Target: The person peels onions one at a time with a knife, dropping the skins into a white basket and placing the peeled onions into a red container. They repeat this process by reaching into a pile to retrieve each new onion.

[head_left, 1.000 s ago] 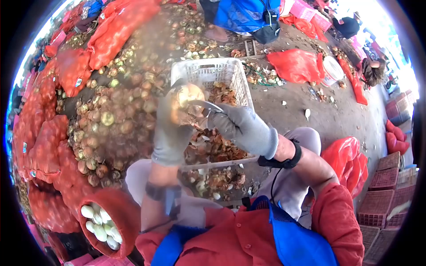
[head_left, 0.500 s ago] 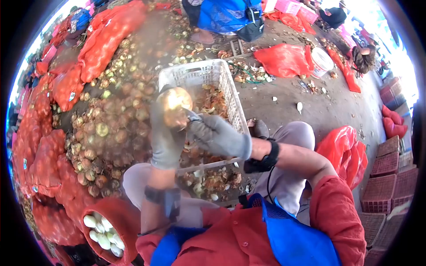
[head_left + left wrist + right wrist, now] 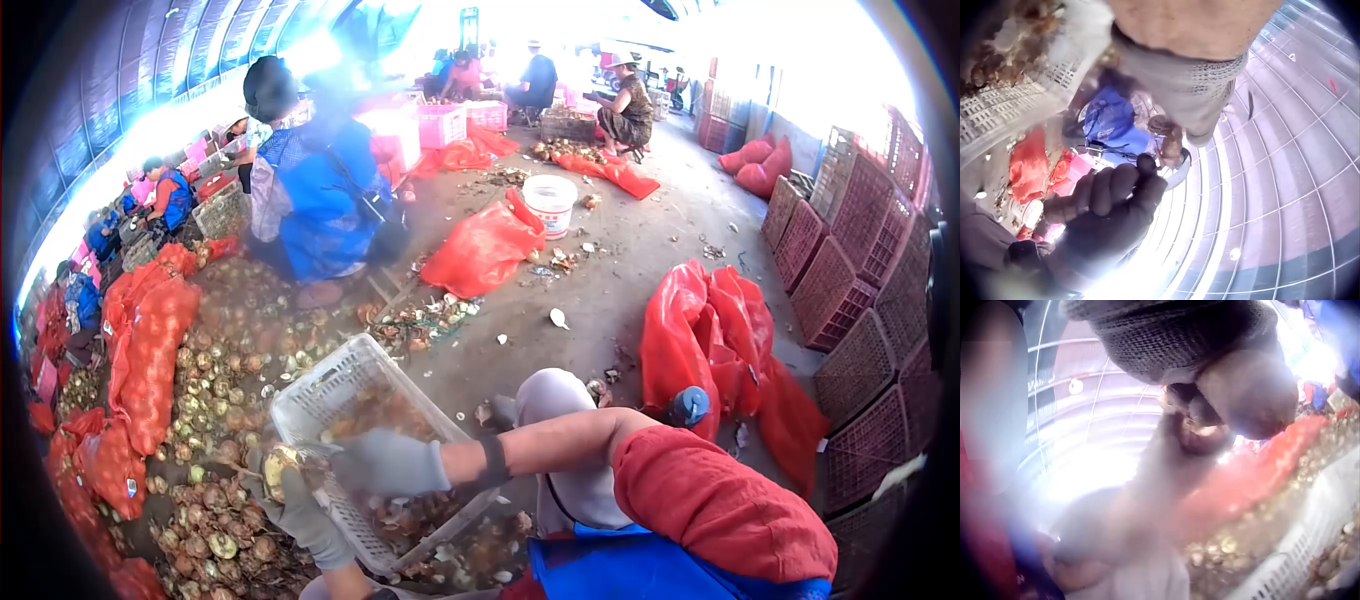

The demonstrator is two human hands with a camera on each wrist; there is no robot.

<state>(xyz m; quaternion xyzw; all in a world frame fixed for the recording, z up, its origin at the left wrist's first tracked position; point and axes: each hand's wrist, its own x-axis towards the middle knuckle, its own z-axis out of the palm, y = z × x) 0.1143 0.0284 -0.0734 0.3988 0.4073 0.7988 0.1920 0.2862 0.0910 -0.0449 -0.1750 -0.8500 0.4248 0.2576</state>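
Grey work gloves cover both hands. My left hand (image 3: 308,515) holds an onion (image 3: 281,462) at the left side of the white plastic crate (image 3: 300,412), in the lower left of the head view. Close beside it, my right hand (image 3: 395,462) is blurred over the crate. In the left wrist view, the fingers of the right hand (image 3: 1110,194) are curled round a small knife, whose curved blade (image 3: 1179,174) points toward the left hand (image 3: 1188,94). Loose brown onion skins (image 3: 385,410) lie in the crate.
Many onions (image 3: 215,535) are heaped left of the crate, beside full red mesh bags (image 3: 160,350). Red bags (image 3: 705,340) lie to the right near stacked crates (image 3: 835,290). A white bucket (image 3: 550,205) stands ahead, and a person in blue (image 3: 330,200) is just beyond the onions.
The head view has tilted up and turned, bringing people and the tent roof into sight. Hands, onion and crate now appear lower and further left. The left hand keeps holding the onion.
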